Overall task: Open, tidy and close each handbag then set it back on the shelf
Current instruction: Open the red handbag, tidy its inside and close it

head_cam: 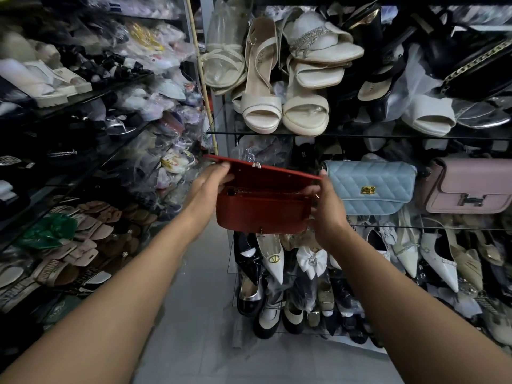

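Your left hand (213,180) grips the left end of the red rectangular flap handbag (260,214), its fingers curled, as far as this angle shows, around the edge of the raised flap (257,171). The bag hangs in the air before the racks, mouth open toward you, its long axis running straight across from hand to hand. Your right hand (324,209) pinches the right end. Just beyond it the pale blue quilted handbag (371,187) sits on the glass shelf (432,227), so the right hand is nearer the shelf.
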